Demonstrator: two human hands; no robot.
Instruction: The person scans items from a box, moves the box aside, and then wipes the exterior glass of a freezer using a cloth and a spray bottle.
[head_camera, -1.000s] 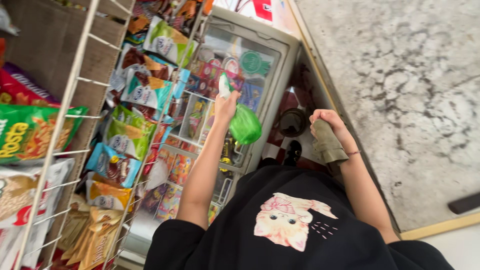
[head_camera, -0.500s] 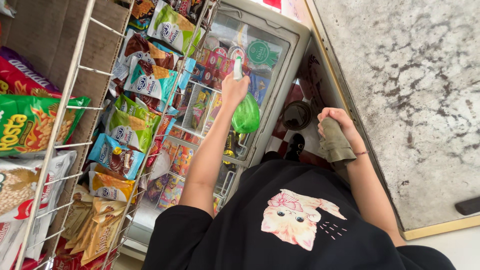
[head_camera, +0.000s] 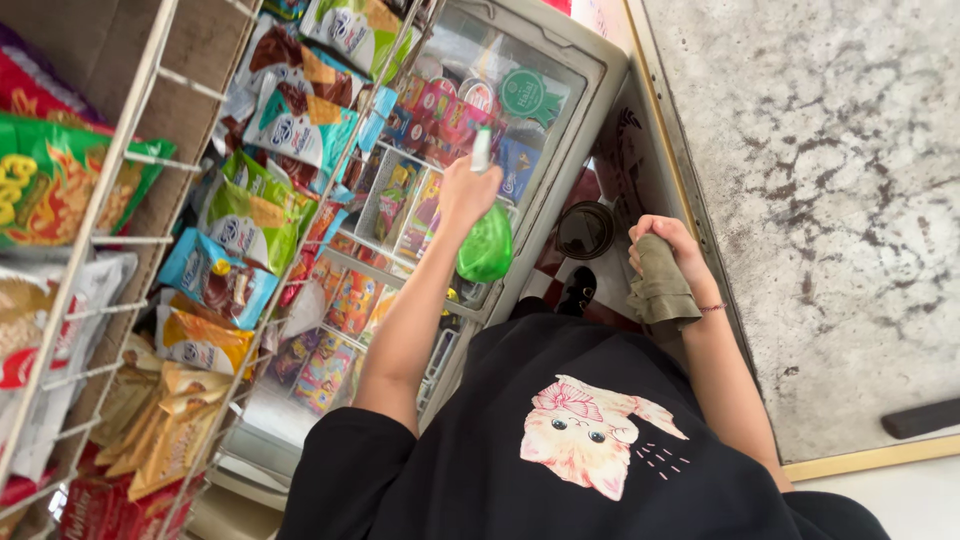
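My left hand (head_camera: 466, 190) grips a green spray bottle (head_camera: 486, 243) with a white nozzle, held out over the sliding glass lid of a chest freezer (head_camera: 560, 60). Colourful ice-cream packs show through the glass. My right hand (head_camera: 662, 245) is closed around a folded olive-grey cloth (head_camera: 660, 290), held near my body beside the freezer's right edge. My black shirt with a cat picture (head_camera: 590, 440) fills the lower middle of the view.
A white wire rack (head_camera: 130, 160) full of snack bags stands on the left, close to the freezer. A dark round container (head_camera: 585, 230) and a black shoe (head_camera: 578, 290) are on the floor by the freezer. A mottled grey surface (head_camera: 830, 200) with a wooden edge is to the right.
My left hand has carried the spray bottle a little further out over the freezer lid. The right hand keeps the cloth in about the same place.
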